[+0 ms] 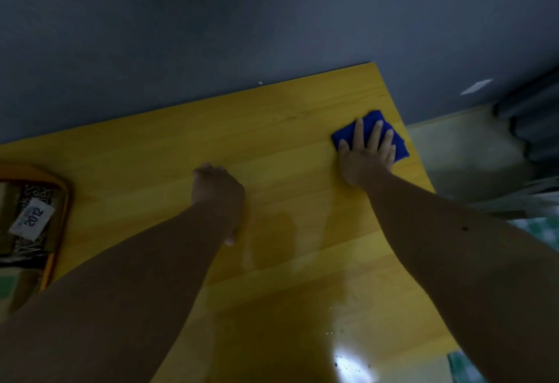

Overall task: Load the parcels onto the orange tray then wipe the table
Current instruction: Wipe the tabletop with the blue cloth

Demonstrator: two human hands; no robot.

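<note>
My right hand (367, 152) lies flat with spread fingers on a folded blue cloth (373, 124), pressing it onto the yellow wooden table (272, 140) near its far right corner. My left hand (217, 189) rests on the middle of the table with its fingers curled under, holding nothing that I can see. At the left edge stands the orange tray (65, 201), cut off by the frame. It holds parcels, the top one dark and patterned with a white label (31, 221) reading 2012.
A dark grey wall runs behind the table's far edge. Past the right edge there is pale floor and a dark curtain-like object (532, 122). A bright glare spot lies on the near table surface (351, 364).
</note>
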